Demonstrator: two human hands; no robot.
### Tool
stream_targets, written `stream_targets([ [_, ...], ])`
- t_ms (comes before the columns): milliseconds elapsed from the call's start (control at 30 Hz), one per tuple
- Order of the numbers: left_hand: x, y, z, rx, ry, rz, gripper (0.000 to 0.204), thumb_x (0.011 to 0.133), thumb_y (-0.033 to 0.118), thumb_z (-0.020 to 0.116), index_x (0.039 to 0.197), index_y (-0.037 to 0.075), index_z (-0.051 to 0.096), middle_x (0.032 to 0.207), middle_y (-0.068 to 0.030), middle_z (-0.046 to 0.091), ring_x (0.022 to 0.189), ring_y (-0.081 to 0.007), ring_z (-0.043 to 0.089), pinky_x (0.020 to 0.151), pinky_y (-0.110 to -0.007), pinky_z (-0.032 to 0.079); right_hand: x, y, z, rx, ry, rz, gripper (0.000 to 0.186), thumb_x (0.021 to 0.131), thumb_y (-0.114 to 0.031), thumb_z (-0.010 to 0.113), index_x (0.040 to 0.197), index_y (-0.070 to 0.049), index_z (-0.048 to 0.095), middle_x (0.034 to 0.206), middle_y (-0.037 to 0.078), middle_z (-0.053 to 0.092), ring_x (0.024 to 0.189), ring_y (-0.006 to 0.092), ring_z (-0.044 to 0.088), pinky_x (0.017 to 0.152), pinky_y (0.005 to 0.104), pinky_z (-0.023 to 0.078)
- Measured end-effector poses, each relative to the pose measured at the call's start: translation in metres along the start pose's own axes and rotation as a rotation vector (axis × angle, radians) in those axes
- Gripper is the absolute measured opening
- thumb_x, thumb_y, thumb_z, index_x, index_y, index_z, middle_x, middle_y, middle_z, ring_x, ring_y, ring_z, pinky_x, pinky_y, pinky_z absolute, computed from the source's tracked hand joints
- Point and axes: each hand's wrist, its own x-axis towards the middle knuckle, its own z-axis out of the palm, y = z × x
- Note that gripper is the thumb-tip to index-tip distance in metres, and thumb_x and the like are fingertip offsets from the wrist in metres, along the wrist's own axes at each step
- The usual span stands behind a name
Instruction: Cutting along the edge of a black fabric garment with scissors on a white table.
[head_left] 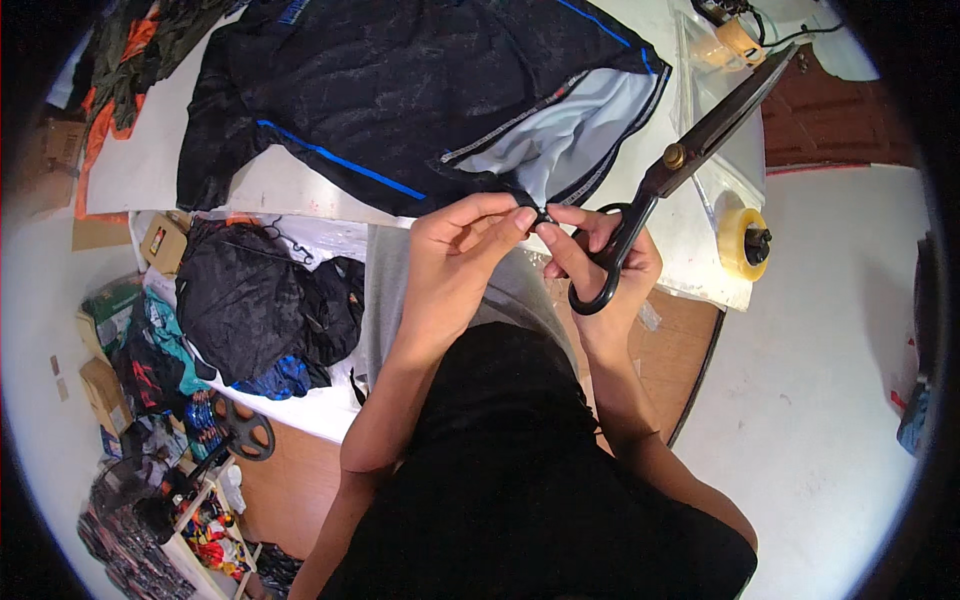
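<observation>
A dark garment [400,100] with blue piping lies spread over the white table [140,175]. Part of it is folded open, so its pale inner side [590,115] shows beside a patterned edge strip. At the near edge of the table, my left hand [445,265] pinches a small bit of the garment between thumb and finger. Close beside it, my right hand [615,285] pinches the same spot with thumb and forefinger. Large black scissors [700,140] hang from the fingers of this right hand, their blades pointing up and away to the right. What lies between the fingertips is mostly hidden.
A yellowish tape roll [735,255] lies by the table's right corner, right of the scissors. Below on the left, dark clothes [260,300] lie on a lower white surface. Cardboard boxes [105,390], a black handwheel [247,432] and a crate [205,540] stand further left.
</observation>
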Motion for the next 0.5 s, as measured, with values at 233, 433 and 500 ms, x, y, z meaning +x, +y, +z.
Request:
stream_targets([
  [233, 0.009, 0.0, 0.003, 0.021, -0.014, 0.042, 0.013, 0.08, -0.005, 0.064, 0.093, -0.003, 0.061, 0.091, -0.0044, 0.06, 0.084, -0.0075, 0.057, 0.073, -0.021, 0.047, 0.009, 0.006, -0.009, 0.125, -0.014, -0.01, 0.031, 0.073, 0.008, 0.068, 0.068, -0.005, 0.041, 0.082, 0.019, 0.066, 0.055, 0.0123, 0.06, 0.044, 0.0208, 0.049],
  [433, 0.012, 0.005, -0.001, 0.107, -0.081, 0.063, 0.022, 0.079, -0.008, 0.062, 0.101, -0.003, 0.061, 0.092, -0.0043, 0.059, 0.085, -0.0083, 0.057, 0.076, -0.021, 0.047, 0.008, 0.004, -0.019, 0.143, -0.048, 0.069, 0.032, 0.072, 0.01, 0.067, 0.067, -0.007, 0.04, 0.079, 0.02, 0.065, 0.049, 0.0123, 0.058, 0.041, 0.0199, 0.045],
  [500, 0.014, 0.003, -0.003, 0.106, -0.092, 0.069, 0.023, 0.079, -0.009, 0.061, 0.102, -0.003, 0.061, 0.093, -0.0051, 0.059, 0.085, -0.0096, 0.058, 0.076, -0.022, 0.048, 0.005, 0.005, -0.023, 0.128, -0.064, 0.108, 0.033, 0.071, 0.011, 0.067, 0.067, -0.007, 0.04, 0.076, 0.02, 0.065, 0.046, 0.012, 0.057, 0.039, 0.0196, 0.044],
])
